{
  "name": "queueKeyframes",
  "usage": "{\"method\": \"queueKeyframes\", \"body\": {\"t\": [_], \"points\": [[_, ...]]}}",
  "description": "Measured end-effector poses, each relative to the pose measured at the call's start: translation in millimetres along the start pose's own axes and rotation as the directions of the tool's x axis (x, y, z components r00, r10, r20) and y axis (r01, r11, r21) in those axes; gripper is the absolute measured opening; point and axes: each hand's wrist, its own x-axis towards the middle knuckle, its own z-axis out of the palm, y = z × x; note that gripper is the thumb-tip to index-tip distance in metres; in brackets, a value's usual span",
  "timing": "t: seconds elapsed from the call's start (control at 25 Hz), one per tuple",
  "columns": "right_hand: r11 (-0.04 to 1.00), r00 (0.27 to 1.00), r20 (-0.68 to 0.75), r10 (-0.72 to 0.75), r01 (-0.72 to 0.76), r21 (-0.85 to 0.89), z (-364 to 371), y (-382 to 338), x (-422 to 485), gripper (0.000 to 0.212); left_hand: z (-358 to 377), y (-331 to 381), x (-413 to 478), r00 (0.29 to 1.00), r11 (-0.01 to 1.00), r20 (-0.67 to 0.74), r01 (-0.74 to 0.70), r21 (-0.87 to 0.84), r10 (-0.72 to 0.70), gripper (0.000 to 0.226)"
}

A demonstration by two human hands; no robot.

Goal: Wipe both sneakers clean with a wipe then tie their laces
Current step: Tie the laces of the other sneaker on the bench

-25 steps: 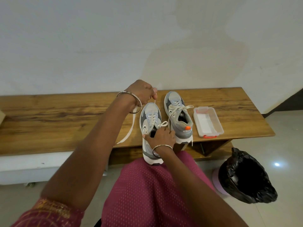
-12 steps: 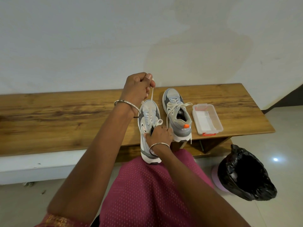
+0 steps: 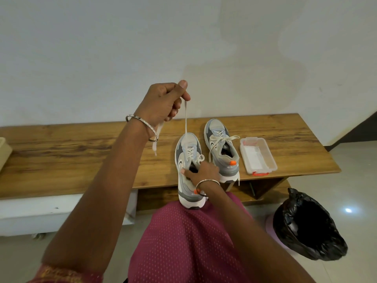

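While the left hand (image 3: 163, 103) pinches a lace (image 3: 185, 117) pulled taut above the near sneaker (image 3: 188, 160), the right hand (image 3: 204, 172) presses its collar, fingers closed there. Pulling harder could tip that sneaker off the bench (image 3: 81, 152) edge.

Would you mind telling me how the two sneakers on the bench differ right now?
The left sneaker overhangs the bench edge; the right sneaker sits farther back. The left hand pulls the left sneaker's lace up taut and the right hand steadies it; the right sneaker's laces lie loose, untouched. Both are grey and white.
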Motion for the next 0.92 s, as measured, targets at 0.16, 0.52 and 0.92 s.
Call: {"method": "queueKeyframes", "body": {"t": [0.16,0.52,0.92], "points": [[0.966,0.998,0.055,0.021,-0.034,0.255,-42.2,15.8,-5.2,0.038,-7.4,7.9,-15.0,0.999,0.999,-0.040,0.017,-0.040,-0.019,0.037],[0.578,0.974,-0.044,-0.223,0.169,0.798,-157.7,-10.5,-63.8,0.018,-10.9,36.6,-46.8,0.998,0.969,0.023,-0.049,-0.243,0.056,0.030],[0.188,0.908,-0.120,-0.400,0.210,0.960,-197.7,-36.5,-86.4,0.035,-19.3,69.1,-63.7,0.949,0.863,-0.140,-0.315,-0.395,0.282,0.034]]}}
